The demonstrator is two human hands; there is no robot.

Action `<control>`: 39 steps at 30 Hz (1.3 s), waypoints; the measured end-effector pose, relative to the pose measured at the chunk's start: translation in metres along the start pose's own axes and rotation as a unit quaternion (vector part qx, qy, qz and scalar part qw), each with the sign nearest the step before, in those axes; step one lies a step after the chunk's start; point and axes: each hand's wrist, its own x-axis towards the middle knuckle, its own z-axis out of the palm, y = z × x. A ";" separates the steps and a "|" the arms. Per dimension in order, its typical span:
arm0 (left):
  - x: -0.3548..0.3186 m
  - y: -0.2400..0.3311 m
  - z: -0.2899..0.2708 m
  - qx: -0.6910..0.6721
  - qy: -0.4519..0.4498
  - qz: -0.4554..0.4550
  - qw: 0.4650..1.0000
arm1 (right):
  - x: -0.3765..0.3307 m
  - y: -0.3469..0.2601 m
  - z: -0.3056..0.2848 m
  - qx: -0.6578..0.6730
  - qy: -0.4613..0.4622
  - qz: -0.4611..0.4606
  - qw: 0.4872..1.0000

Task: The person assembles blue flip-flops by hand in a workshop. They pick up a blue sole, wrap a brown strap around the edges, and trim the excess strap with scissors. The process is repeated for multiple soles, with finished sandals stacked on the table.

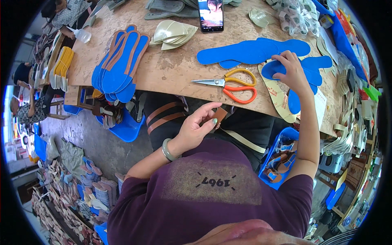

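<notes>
My left hand is above my lap, its thumb and fingers pinched on the end of a brown strip. A pale length of strip trails from beside that hand across my thigh. Over the table's right side, my right hand has its thumb and fingers closed round the end of a blue insole, which curls up. Under that hand lie more blue insoles and a cream insole-shaped sheet. Scissors with yellow and orange handles lie between my hands, near the table edge.
Blue insoles with brown edging overhang the table's left front edge. Cream curved pieces, a phone and a squeeze bottle are farther back. A blue bin stands by my right leg. People are at the far left.
</notes>
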 end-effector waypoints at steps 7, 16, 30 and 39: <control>0.011 0.002 -0.007 0.042 -0.005 0.064 0.997 | -0.007 0.004 -0.020 0.038 -0.006 -0.041 0.998; 0.019 0.011 -0.004 0.067 -0.037 0.209 0.975 | -0.048 -0.138 -0.034 0.411 0.263 -0.087 0.868; 0.014 0.042 -0.022 0.092 -0.146 0.079 0.982 | -0.032 -0.172 0.041 0.617 0.070 0.065 0.781; 0.055 0.066 -0.020 -0.211 0.058 0.039 0.975 | -0.010 -0.169 0.050 0.758 0.152 0.146 0.617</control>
